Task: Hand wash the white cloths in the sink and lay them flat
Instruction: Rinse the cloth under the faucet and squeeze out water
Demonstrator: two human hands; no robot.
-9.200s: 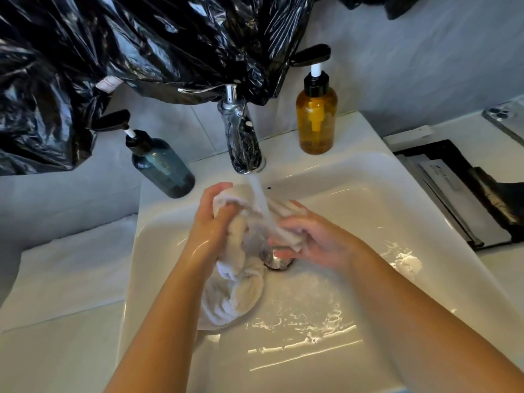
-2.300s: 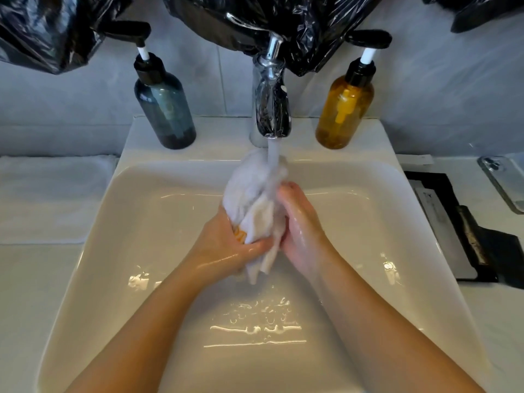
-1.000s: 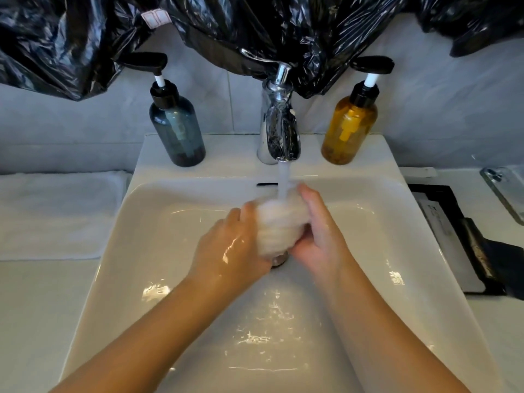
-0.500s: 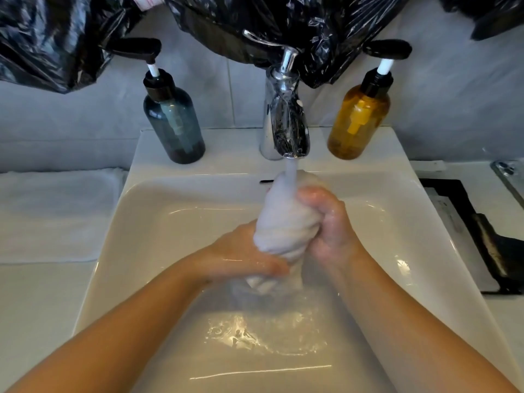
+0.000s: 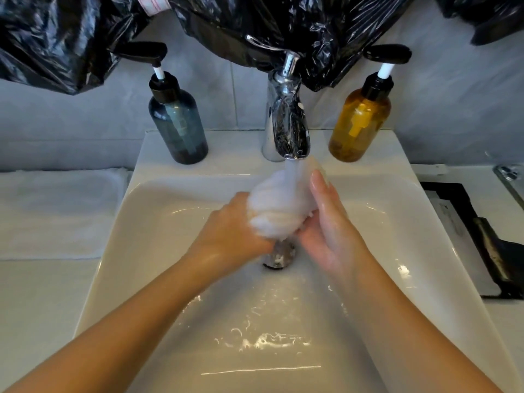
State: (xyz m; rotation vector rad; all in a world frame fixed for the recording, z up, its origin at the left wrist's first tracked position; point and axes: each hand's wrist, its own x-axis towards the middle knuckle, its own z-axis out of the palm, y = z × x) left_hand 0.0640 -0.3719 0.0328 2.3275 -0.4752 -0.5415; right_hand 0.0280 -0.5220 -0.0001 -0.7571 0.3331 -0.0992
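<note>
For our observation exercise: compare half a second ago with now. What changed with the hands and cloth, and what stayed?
The right hand released its fist grip on the white cloth; its fingers now lie straight against the cloth's side. The left hand still holds the cloth under the running tap. The blue bottle, amber bottle and sink stayed put.

The faucet (image 5: 286, 123), blue bottle (image 5: 178, 129) and amber bottle (image 5: 358, 123) crowd the upper rim of the sink (image 5: 232, 150) under hanging black plastic (image 5: 71, 38), while the basin's lower half lies open.
</note>
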